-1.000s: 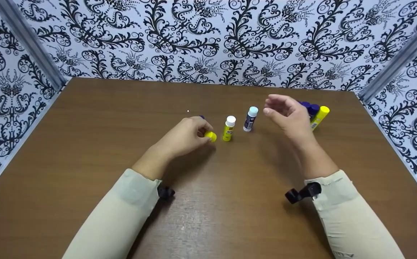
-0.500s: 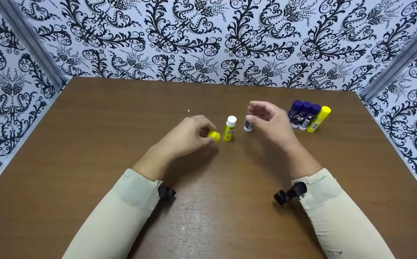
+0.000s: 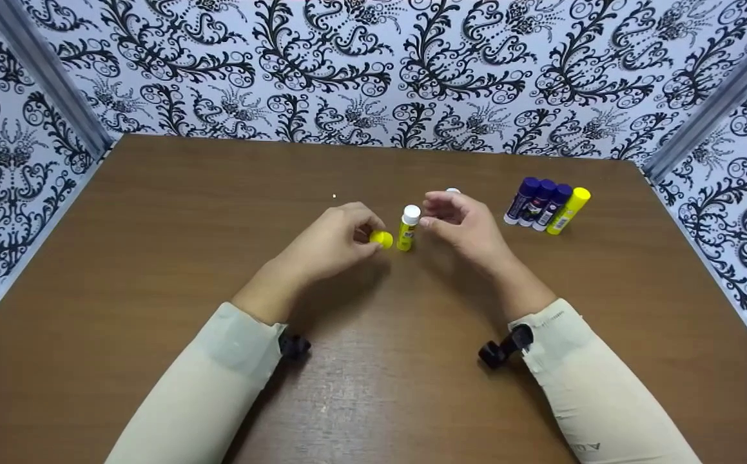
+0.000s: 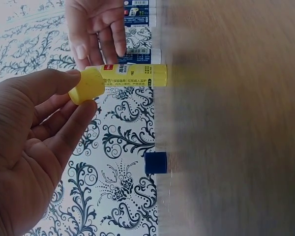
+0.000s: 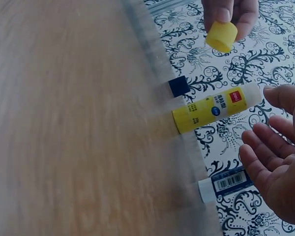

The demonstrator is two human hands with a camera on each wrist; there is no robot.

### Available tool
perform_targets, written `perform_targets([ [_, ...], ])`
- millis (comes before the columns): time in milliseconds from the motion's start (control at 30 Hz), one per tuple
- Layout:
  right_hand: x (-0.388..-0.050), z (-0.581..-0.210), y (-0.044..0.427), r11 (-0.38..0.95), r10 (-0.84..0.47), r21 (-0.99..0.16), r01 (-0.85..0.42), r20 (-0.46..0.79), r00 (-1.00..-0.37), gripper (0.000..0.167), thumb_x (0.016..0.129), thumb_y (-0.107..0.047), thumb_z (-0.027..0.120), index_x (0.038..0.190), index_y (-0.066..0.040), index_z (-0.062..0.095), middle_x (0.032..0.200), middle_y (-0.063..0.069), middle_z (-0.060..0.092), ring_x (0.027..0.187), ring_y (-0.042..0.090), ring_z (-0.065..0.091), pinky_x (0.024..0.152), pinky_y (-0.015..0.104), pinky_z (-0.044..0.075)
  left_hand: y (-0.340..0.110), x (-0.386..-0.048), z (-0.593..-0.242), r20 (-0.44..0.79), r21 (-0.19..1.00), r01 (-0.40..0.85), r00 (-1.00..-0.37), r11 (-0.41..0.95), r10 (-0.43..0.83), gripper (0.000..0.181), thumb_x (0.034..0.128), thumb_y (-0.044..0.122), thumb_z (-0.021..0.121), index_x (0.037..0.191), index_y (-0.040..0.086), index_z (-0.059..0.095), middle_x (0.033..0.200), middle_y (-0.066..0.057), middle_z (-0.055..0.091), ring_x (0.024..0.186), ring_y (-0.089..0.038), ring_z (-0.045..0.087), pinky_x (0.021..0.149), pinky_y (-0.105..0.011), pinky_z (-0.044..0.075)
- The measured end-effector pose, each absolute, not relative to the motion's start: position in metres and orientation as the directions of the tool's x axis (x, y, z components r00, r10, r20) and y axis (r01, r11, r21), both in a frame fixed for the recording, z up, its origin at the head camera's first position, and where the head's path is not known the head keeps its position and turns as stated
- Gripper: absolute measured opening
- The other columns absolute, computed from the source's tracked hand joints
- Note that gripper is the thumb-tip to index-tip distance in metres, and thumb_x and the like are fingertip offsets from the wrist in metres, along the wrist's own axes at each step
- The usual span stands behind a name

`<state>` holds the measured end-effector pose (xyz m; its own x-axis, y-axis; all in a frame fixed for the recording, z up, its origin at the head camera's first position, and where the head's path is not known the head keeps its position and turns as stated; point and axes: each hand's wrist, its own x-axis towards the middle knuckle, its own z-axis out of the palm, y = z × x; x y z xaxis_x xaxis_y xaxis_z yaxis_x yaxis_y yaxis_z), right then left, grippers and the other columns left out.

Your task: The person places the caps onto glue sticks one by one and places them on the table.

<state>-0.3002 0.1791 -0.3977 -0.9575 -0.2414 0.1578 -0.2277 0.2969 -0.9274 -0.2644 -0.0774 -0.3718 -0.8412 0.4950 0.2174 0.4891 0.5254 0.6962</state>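
Observation:
Between thumb and fingers my left hand (image 3: pixel 334 245) pinches a yellow cap (image 4: pixel 90 86), held just above the table. Close to its right stands an uncapped yellow glue stick (image 3: pixel 407 232), upright, with a white top. My right hand (image 3: pixel 466 232) is beside that glue stick's top, fingers loosely bent and apart from it, holding nothing. Behind the right hand a dark blue glue stick (image 5: pixel 231 182) stands upright, mostly hidden in the head view. A dark blue cap (image 4: pixel 156 162) rests on the table; my left hand covers it in the head view.
At the right rear, several purple glue sticks (image 3: pixel 534 203) and a capped yellow glue stick (image 3: pixel 568 211) stand in a row. A tiny white speck (image 3: pixel 334 196) lies on the brown table (image 3: pixel 218 193). Patterned walls (image 3: pixel 373 77) enclose the back and sides.
My right hand has moved left, from near the row of glue sticks, past the dark blue one, to beside the yellow one. The left hand has shifted only slightly, still holding the yellow cap.

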Motion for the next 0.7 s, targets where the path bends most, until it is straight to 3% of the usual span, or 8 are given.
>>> perform_targets([
  [133,-0.3,-0.402,0.176,0.279,-0.274,-0.936,-0.216,0.138,-0.952,0.049,0.091,-0.005,0.077,0.137,0.003,0.061,0.128,0.022,0.069,0.11,0.021,0.07,0.095,0.019,0.057,-0.077,-0.264,-0.371,0.218,0.703,0.486,-0.843,0.52,0.493,0.015,0.0905,0.002,0.073,0.106,0.002,0.074,0.109,-0.01,0.07,0.103,-0.021,0.07,0.093,-0.028,0.061],
  [367,-0.3,-0.407,0.171,0.259,-0.32,-0.943,-0.209,0.12,-0.94,0.051,0.091,-0.001,0.076,0.139,0.004,0.059,0.13,0.024,0.068,0.118,0.032,0.069,0.097,0.021,0.058,-0.076,-0.264,-0.37,0.224,0.699,0.494,-0.838,0.517,0.498,0.015,0.0909,0.003,0.073,0.106,0.002,0.074,0.108,-0.01,0.07,0.103,-0.021,0.071,0.093,-0.029,0.061],
  [700,-0.303,-0.411,0.168,0.353,-0.349,-0.917,-0.183,0.052,-0.936,0.044,0.093,-0.006,0.076,0.135,0.001,0.063,0.131,0.019,0.069,0.122,0.03,0.068,0.105,0.032,0.057,-0.074,-0.261,-0.369,0.232,0.698,0.498,-0.837,0.514,0.496,0.016,0.0909,0.003,0.074,0.107,0.001,0.074,0.108,-0.01,0.07,0.102,-0.021,0.071,0.092,-0.026,0.061],
])
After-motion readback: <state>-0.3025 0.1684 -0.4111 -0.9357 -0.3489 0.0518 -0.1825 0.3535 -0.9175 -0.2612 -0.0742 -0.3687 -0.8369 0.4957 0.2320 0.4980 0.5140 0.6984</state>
